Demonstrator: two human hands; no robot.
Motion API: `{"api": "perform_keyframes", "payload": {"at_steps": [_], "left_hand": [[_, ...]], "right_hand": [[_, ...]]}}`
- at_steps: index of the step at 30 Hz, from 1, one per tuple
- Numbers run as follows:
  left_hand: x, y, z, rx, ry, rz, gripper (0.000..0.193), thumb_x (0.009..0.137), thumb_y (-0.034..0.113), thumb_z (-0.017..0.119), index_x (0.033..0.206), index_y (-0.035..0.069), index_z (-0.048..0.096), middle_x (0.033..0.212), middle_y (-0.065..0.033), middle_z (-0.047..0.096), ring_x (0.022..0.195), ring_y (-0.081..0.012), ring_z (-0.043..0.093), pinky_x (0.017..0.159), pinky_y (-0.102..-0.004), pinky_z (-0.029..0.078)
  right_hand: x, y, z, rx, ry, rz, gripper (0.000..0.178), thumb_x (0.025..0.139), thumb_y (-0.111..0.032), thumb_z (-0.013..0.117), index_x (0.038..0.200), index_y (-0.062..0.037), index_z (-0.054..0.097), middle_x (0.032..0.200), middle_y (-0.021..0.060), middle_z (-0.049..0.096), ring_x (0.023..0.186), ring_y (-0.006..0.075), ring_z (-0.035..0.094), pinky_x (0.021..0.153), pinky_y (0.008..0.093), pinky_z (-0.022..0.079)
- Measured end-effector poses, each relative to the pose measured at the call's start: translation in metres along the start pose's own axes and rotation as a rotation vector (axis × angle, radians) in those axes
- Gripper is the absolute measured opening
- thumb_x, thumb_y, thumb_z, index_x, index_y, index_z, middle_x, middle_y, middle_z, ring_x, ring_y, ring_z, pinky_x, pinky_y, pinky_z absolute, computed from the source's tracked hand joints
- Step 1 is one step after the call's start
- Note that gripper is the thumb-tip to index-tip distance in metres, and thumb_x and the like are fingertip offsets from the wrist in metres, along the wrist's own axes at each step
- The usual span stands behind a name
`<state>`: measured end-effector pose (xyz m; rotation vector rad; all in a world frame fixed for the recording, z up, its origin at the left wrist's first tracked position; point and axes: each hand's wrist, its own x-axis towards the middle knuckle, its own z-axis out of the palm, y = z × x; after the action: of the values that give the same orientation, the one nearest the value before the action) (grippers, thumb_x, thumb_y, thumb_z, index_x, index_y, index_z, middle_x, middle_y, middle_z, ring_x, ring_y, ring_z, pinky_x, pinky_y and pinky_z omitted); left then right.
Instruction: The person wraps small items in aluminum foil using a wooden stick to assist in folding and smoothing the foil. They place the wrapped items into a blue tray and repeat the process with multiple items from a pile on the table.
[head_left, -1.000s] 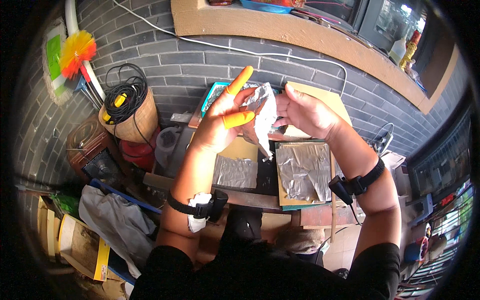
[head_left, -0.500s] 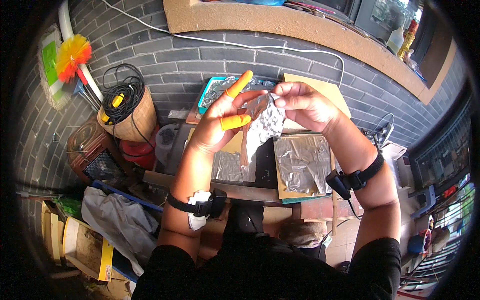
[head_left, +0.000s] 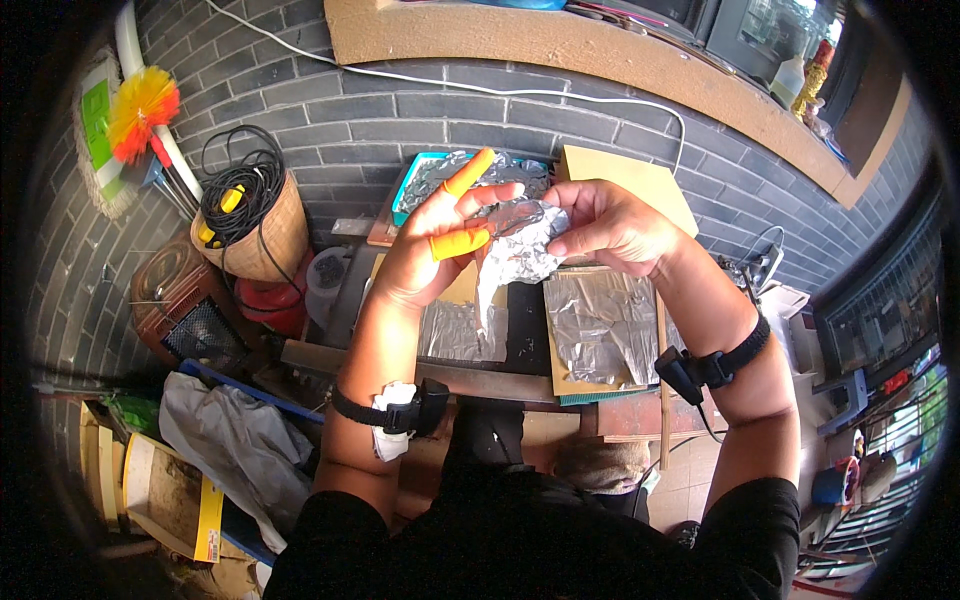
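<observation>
Hanging in the air above the workbench (head_left: pixel 528 350), a crumpled piece of silver foil (head_left: pixel 525 255) is held between both hands, its narrow tail drooping at the lower left. The left hand (head_left: pixel 425 240) grips the foil's left side; one of its two orange finger cots (head_left: pixel 468 172) points up, clear of the foil, while the other lies against its near side. The right hand (head_left: pixel 615 230) pinches the right edge between thumb and fingers. The hands are near each other, with the foil bridging them.

Below, a flat foil sheet (head_left: pixel 460 333) lies left of the bench's dark strip, and a wrinkled foil sheet (head_left: pixel 600 322) lies on a cardboard piece to the right. A thin wooden stick (head_left: pixel 663 400) runs along that right side. Behind the hands sits a turquoise tray (head_left: pixel 404 192) with more foil in it, and a tan board (head_left: pixel 640 182) stands beside it, near the grey brick wall (head_left: pixel 420 105). Farther left, a coil of black cable (head_left: pixel 245 185) rests in a woven basket (head_left: pixel 275 235), near an orange-and-yellow bristle brush (head_left: pixel 147 110).
</observation>
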<state>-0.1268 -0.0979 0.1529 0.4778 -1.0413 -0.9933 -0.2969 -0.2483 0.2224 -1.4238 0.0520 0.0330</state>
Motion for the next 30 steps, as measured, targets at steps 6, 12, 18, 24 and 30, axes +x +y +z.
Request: {"api": "perform_keyframes", "payload": {"at_steps": [6,12,18,24,30], "left_hand": [[-0.003,0.001,0.005,-0.034,0.006,0.005,0.074,0.082,0.001,0.057,0.146,0.010,0.023,0.132,-0.0186,0.046,0.119,-0.0289,0.051,0.094,-0.0320,0.043],[0.000,0.003,-0.002,0.221,0.005,-0.139,0.070,0.084,0.003,0.056,0.146,0.006,0.023,0.123,-0.0166,0.053,0.111,-0.0217,0.054,0.095,-0.0307,0.041],[0.023,0.003,0.021,0.526,-0.046,-0.154,0.078,0.081,-0.005,0.060,0.147,0.009,0.021,0.112,-0.0115,0.058,0.103,-0.0204,0.056,0.089,-0.0319,0.047],[0.042,-0.005,0.029,0.764,0.014,-0.161,0.081,0.075,-0.004,0.071,0.142,0.005,0.028,0.106,-0.0111,0.060,0.099,-0.0158,0.057,0.083,-0.0275,0.048],[0.041,-0.002,0.030,0.711,0.144,-0.060,0.069,0.077,-0.005,0.068,0.138,0.001,0.036,0.105,-0.0108,0.061,0.096,-0.0151,0.058,0.084,-0.0264,0.048]], "right_hand": [[-0.005,0.001,-0.007,-0.038,0.086,-0.068,0.023,0.076,0.003,0.069,0.097,-0.0006,0.061,0.092,0.0062,0.066,0.086,0.0151,0.064,0.079,0.0282,0.053],[-0.005,-0.009,-0.009,-0.225,0.113,-0.090,0.010,0.081,-0.002,0.066,0.091,-0.0018,0.064,0.085,0.0023,0.066,0.078,0.0096,0.060,0.072,0.0235,0.048],[-0.001,-0.024,-0.011,-0.554,0.057,-0.048,0.012,0.087,-0.007,0.063,0.096,0.0006,0.064,0.085,0.0008,0.065,0.077,0.0069,0.060,0.070,0.0210,0.048],[0.003,-0.034,-0.010,-0.685,0.070,-0.041,0.014,0.087,-0.012,0.064,0.095,-0.0001,0.064,0.084,0.0005,0.065,0.078,0.0055,0.057,0.071,0.0203,0.046],[-0.004,-0.028,-0.018,-0.548,0.130,-0.026,0.021,0.083,-0.018,0.070,0.093,-0.0014,0.065,0.080,-0.0002,0.064,0.072,0.0060,0.056,0.065,0.0206,0.044]]}}
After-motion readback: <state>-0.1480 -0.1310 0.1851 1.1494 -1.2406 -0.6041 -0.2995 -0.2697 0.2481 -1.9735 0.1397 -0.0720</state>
